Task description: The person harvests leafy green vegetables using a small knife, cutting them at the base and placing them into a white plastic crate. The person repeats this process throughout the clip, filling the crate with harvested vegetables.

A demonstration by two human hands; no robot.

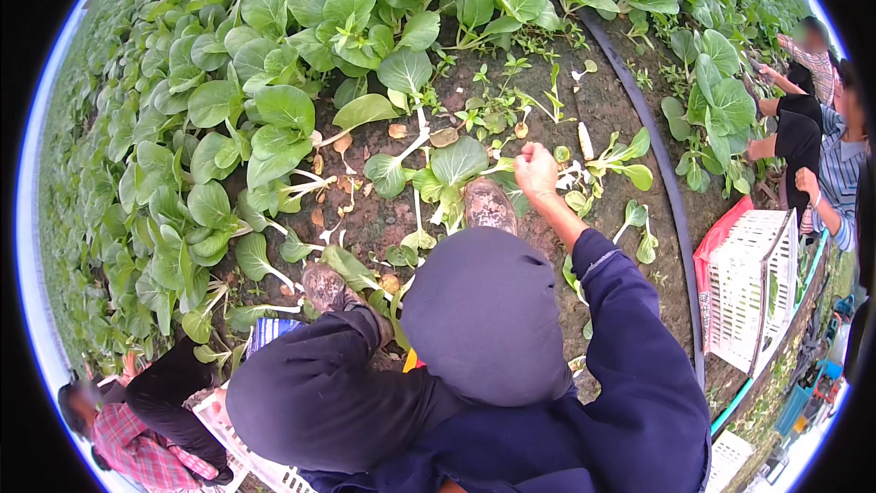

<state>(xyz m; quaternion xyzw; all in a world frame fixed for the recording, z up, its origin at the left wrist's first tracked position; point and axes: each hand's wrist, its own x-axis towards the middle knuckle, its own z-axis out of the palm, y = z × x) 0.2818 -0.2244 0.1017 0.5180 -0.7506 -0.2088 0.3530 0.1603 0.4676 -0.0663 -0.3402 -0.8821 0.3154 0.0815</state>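
Observation:
My right hand [536, 170] is low over the soil with its fingers curled in. Its palm is hidden, so I cannot see whether something is inside. A leafy green with pale stalks [460, 163] lies just left of it, by the toe of my muddy right boot [490, 205]. To the hand's right are a cut white stalk [585, 141] and a small plant with yellow-green leaves [619, 159]. Part of a hand [220, 405] shows at the rim of a white plastic crate [236, 441], mostly covered by my left knee; whose it is stays unclear.
Dense leafy greens [280, 109] stand ahead and left. A black hose [647, 113] runs along the right. Beyond it sits a white slatted crate [746, 287] with a red edge. Co-workers crouch at right [838, 157] and lower left [147, 431]. Loose leaves litter the soil.

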